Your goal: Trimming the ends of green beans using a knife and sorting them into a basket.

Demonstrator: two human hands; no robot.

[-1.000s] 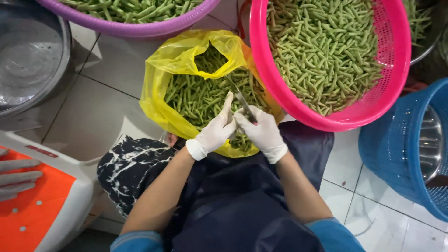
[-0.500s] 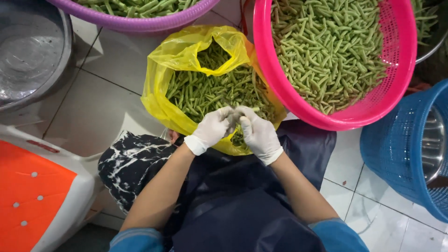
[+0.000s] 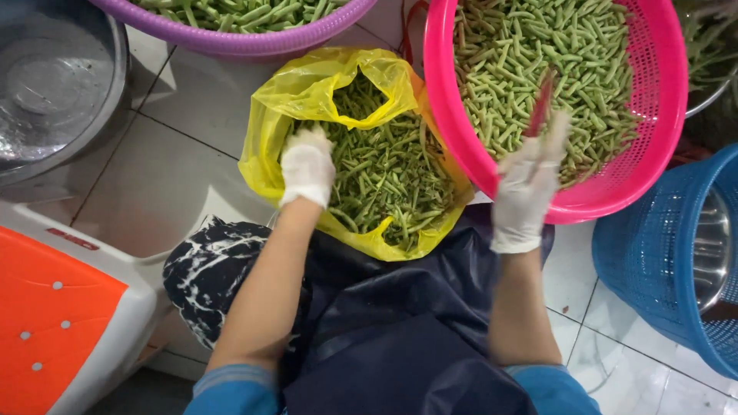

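White tiled floor [image 3: 177, 146] all around, with the person sitting low and everything parked within reach. Biggest thing is the pink basket [image 3: 661, 115] at about 1 o'clock, heaped with trimmed green bean pieces, so a good chunk of the work looks done already. Purple basket [image 3: 231, 38] at 11 o'clock has more beans in it, and a blue basket [image 3: 661, 261] at 3 o'clock holds a metal bowl. Steel basin [image 3: 69, 100] sits off at 10 o'clock.

Yellow bag [image 3: 307, 84] at 12 o'clock is still pretty full of whole beans [image 3: 384, 177], so I'd guess there's plenty left to go.

Left hand [image 3: 306, 165], gloved, is down in the bag, fingers curled into the beans. Right hand [image 3: 530, 173] is up over the pink basket's near edge, closed around what looks like a red knife [image 3: 540, 104], though it's too blurry to say more.
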